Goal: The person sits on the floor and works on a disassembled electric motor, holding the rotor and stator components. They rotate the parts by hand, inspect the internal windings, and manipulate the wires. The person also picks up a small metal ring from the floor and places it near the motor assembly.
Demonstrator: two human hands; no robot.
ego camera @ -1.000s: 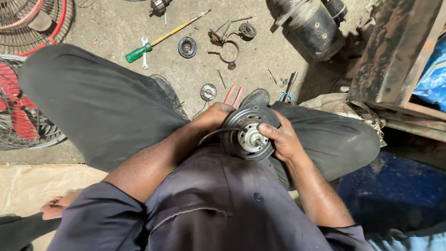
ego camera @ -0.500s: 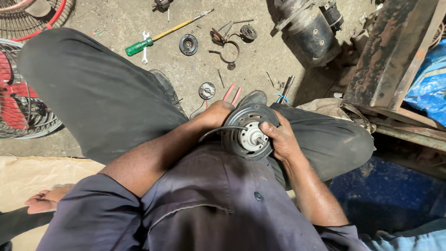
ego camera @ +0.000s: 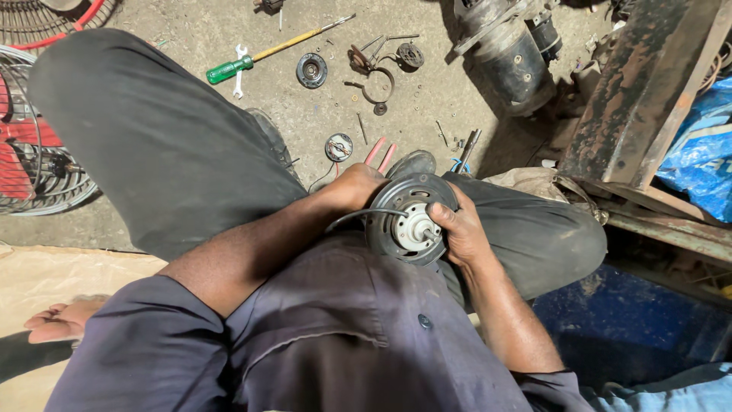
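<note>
A round dark fan motor (ego camera: 408, 221) with a pale metal hub and a black cable rests on my lap. My left hand (ego camera: 352, 188) grips its left rim from behind. My right hand (ego camera: 457, 229) holds its right side, fingers curled against the hub. Both of my dark-trousered legs are bent, one across the upper left, the other behind the motor.
On the concrete floor lie a green-handled screwdriver (ego camera: 267, 55), a small spanner (ego camera: 239, 70), a black round bearing cap (ego camera: 311, 70), a ring clamp (ego camera: 377, 80) and small parts. A cylindrical motor body (ego camera: 503, 53) stands at the back. Fan guards (ego camera: 38, 160) lie left, a rusty metal frame (ego camera: 648, 99) right.
The view has shifted slightly. Both hands stay on the motor, which has barely moved on my lap.
</note>
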